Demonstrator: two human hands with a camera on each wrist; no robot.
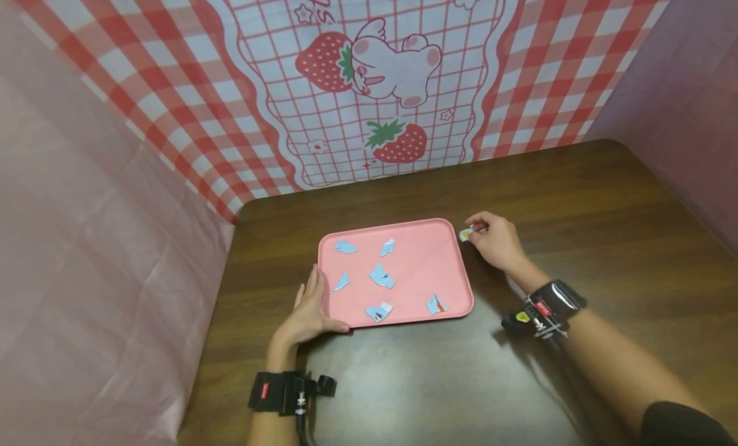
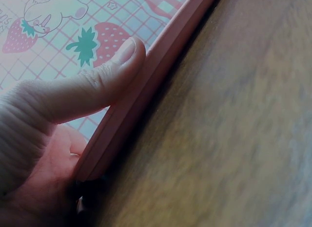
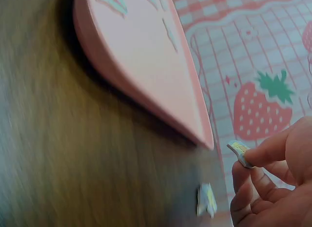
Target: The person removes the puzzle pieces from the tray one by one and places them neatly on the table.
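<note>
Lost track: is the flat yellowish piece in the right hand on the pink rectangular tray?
Off: the right hand pinches the piece outside the tray.

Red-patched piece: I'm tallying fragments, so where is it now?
In the head view, the red-patched piece lies in the pink tray, near its front right corner, right of a blue piece.

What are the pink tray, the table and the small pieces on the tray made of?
Pink tray: probably plastic, satin; even colour, smooth rounded rim.

Table: wood or wood-look laminate, slight sheen; brown grain, soft reflections.

Small pieces: perhaps thin board with printed faces; colourful pictures, irregular outlines. Their finish is unclear.
</note>
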